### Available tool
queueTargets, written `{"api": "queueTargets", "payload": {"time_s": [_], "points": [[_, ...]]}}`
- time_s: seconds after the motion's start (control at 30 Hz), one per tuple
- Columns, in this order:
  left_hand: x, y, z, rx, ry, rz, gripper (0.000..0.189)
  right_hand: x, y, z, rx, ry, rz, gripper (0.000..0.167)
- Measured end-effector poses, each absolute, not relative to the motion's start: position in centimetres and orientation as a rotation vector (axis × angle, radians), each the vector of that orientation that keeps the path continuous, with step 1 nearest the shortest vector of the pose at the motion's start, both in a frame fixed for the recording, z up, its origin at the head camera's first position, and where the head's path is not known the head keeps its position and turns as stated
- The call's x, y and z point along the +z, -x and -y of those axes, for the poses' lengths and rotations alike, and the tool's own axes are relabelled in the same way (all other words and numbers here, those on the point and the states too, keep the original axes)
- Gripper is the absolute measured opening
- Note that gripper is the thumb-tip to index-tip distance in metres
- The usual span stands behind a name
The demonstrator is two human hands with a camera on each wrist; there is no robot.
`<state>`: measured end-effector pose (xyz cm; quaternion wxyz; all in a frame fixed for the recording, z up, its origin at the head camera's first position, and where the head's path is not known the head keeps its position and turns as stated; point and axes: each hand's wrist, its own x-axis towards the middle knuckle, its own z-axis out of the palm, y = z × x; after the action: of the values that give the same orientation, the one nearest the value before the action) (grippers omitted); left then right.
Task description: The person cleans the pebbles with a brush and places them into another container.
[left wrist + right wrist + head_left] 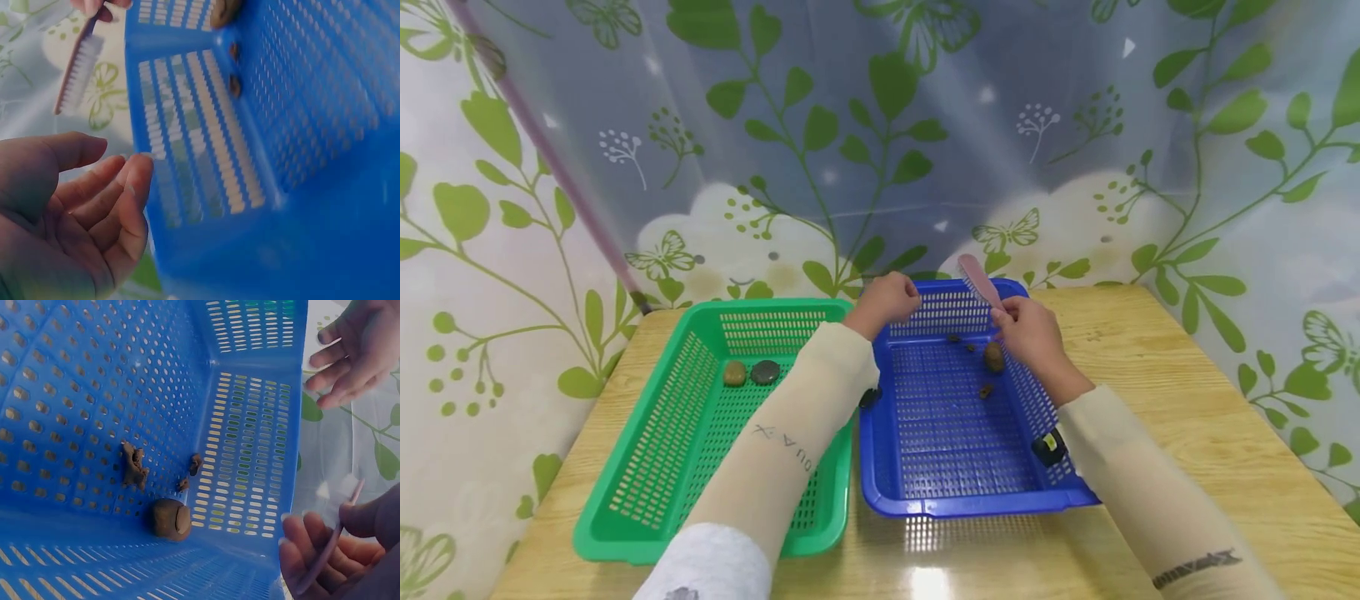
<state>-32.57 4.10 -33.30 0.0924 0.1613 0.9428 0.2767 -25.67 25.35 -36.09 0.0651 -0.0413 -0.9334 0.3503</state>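
Observation:
My right hand pinches a pink brush with pale bristles by its handle, over the far right part of the blue basket. Its bristled head points up and to the left in the head view. My left hand holds nothing and hovers by the blue basket's far left corner, its fingers loosely bent in the left wrist view. Inside the blue basket lie a round brown stone and several small, dark brown, irregular pieces.
Left of the blue basket stands a green basket with a tan stone and a dark flat stone in it. Both baskets stand on a wooden table. Behind hangs a leaf-patterned curtain.

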Motion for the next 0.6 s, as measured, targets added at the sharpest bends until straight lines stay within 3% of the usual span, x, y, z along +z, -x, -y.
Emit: {"api": "queueTargets", "payload": {"time_s": [0.33, 0.6], "points": [[-36.4, 31.9, -8.6, 0.977, -0.351, -2.755, 0.015, -35.9, 25.8, -25.7, 1.046, 0.301, 2.701, 0.036], [-39.0, 31.9, -11.8, 0.968, -0.492, -2.622, 0.032, -36.0, 25.8, -25.7, 1.130, 0.365, 2.582, 0.035]]}}
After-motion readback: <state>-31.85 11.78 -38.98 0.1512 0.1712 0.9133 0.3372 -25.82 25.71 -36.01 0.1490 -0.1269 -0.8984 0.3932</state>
